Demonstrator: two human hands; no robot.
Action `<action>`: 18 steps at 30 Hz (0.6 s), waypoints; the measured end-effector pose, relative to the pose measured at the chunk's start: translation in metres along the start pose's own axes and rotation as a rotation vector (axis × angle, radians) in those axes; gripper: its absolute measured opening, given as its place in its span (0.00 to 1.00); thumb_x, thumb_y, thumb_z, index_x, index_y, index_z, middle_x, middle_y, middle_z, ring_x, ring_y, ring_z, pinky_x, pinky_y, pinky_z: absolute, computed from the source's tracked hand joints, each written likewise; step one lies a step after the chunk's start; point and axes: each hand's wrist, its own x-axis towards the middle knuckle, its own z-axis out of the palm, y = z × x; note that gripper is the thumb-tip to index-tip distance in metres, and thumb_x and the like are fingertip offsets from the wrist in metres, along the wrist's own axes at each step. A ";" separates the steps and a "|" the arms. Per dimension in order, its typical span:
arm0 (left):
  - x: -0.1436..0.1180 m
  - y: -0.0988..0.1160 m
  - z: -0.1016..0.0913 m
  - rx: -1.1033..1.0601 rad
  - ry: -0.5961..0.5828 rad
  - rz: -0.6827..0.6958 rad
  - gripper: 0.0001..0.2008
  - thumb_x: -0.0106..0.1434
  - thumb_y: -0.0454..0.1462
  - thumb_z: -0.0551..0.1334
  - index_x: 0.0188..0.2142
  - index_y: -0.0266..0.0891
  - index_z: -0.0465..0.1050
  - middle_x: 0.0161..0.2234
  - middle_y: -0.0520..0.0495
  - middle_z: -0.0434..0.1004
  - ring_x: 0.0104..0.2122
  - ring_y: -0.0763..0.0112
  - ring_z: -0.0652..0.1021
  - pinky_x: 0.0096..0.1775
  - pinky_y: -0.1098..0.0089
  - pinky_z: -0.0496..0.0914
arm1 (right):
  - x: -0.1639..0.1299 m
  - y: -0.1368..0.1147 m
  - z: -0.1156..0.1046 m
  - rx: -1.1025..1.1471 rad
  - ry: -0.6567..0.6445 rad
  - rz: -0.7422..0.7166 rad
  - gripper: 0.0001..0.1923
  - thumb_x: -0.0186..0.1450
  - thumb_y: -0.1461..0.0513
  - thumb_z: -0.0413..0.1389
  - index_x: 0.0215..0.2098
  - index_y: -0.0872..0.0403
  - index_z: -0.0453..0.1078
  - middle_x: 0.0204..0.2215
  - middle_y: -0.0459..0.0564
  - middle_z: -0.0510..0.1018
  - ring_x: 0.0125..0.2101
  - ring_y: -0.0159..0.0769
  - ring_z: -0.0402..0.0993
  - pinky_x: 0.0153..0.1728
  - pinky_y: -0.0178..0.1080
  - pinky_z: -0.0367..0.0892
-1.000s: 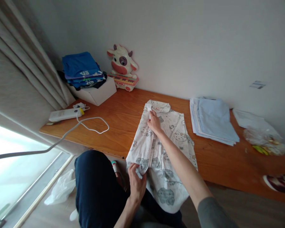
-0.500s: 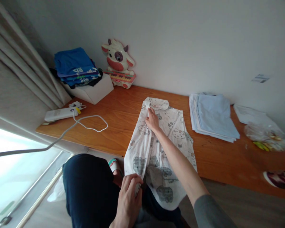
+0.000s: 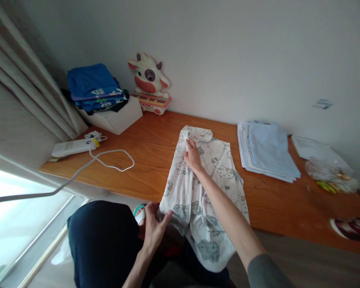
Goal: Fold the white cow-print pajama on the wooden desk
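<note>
A white baby garment (image 3: 211,176) printed with grey cartoon animals lies on the wooden table (image 3: 150,150), its lower part hanging over the near edge. My right hand (image 3: 193,156) presses down near the collar, pinching the front edge of the fabric. My left hand (image 3: 153,227) is below the table edge at the garment's lower left corner, fingers spread and touching the cloth's edge.
A folded light-blue stack (image 3: 267,150) lies to the right, with papers and a plastic bag (image 3: 333,174) beyond. At the back left stand a cow toy keyboard (image 3: 148,86), a white box (image 3: 117,116) topped with blue clothes, and a power strip (image 3: 73,147) with a white cable.
My left hand has let go of the garment's lower front edge and moved left to the corner, fingers now spread. My right hand has stayed near the collar.
</note>
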 end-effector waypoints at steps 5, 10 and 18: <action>0.015 -0.017 -0.010 -0.134 -0.498 -0.130 0.19 0.70 0.52 0.68 0.41 0.37 0.79 0.35 0.46 0.82 0.36 0.60 0.80 0.39 0.67 0.74 | -0.008 -0.015 -0.010 -0.215 0.003 0.059 0.39 0.67 0.71 0.50 0.77 0.59 0.58 0.76 0.63 0.60 0.69 0.55 0.62 0.69 0.56 0.59; 0.021 -0.021 -0.030 -0.246 -0.486 -0.292 0.24 0.63 0.53 0.74 0.45 0.35 0.83 0.35 0.45 0.85 0.34 0.61 0.80 0.35 0.69 0.74 | -0.002 -0.025 -0.015 -0.229 -0.024 0.140 0.34 0.69 0.69 0.51 0.73 0.57 0.63 0.74 0.63 0.64 0.66 0.57 0.62 0.66 0.60 0.58; 0.008 -0.032 -0.036 -0.193 -0.402 -0.326 0.27 0.58 0.57 0.75 0.39 0.35 0.82 0.33 0.46 0.83 0.31 0.60 0.81 0.33 0.66 0.76 | -0.119 -0.054 -0.108 0.314 0.398 0.065 0.20 0.77 0.61 0.51 0.65 0.53 0.71 0.67 0.57 0.73 0.68 0.43 0.66 0.71 0.53 0.60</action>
